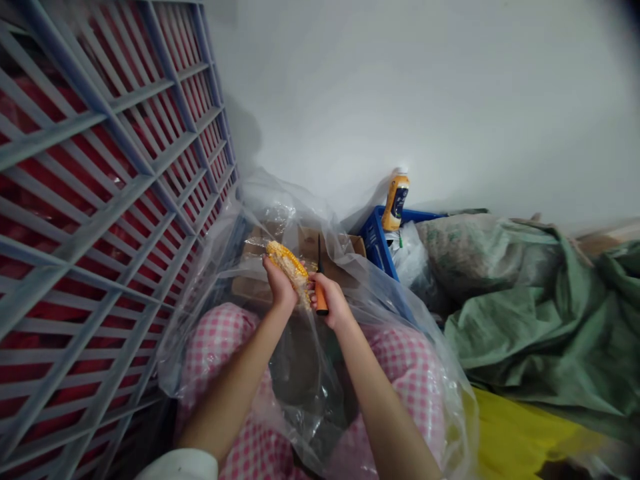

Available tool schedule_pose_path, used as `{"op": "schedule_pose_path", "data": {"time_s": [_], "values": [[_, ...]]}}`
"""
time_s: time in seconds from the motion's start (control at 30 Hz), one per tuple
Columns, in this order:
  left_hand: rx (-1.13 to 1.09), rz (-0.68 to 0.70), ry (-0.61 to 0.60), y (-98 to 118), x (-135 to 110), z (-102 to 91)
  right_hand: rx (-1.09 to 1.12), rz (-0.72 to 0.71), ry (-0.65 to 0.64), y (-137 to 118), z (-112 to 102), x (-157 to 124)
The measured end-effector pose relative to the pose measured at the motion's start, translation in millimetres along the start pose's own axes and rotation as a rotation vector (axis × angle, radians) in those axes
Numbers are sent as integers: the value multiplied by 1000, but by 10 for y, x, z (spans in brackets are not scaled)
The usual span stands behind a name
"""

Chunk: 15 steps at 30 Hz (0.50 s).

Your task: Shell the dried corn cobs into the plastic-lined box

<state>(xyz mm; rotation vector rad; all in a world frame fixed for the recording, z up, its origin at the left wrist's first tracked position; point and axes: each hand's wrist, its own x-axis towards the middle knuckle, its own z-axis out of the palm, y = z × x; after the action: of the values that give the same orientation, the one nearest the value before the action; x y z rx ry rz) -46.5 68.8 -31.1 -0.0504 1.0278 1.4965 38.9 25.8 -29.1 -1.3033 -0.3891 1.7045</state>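
My left hand [281,283] is wrapped round an ear of corn [287,259], which lies tilted across the palm. Yellow kernels show along its upper right side, while the rest looks pale and bare. In my right hand [331,298] is a screwdriver [321,303] with an orange handle and black end; its dark thin shaft points up and away from me. The right fingers are close to the lower end of the corn; whether they touch it I cannot tell. Under both hands a clear plastic bag [305,373] spreads over my lap and a cardboard box [255,290].
At the left rises a tall slatted crate [145,180] with red material behind its bars. A blue crate [376,243] stands at the right with a yellow bottle [396,200] on it. Beyond lie green cloth sacks [540,327] and a yellow sheet [520,433]. A white wall [425,87] closes the back.
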Motion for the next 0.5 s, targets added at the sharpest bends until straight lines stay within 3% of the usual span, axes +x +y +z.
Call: {"op": "schedule_pose_path", "data": {"time_s": [0.33, 0.5], "values": [[156, 99, 21, -61, -76, -17, 45, 282, -93, -142, 3, -9], [197, 130, 19, -109, -61, -26, 47, 301, -74, -159, 17, -5]]}}
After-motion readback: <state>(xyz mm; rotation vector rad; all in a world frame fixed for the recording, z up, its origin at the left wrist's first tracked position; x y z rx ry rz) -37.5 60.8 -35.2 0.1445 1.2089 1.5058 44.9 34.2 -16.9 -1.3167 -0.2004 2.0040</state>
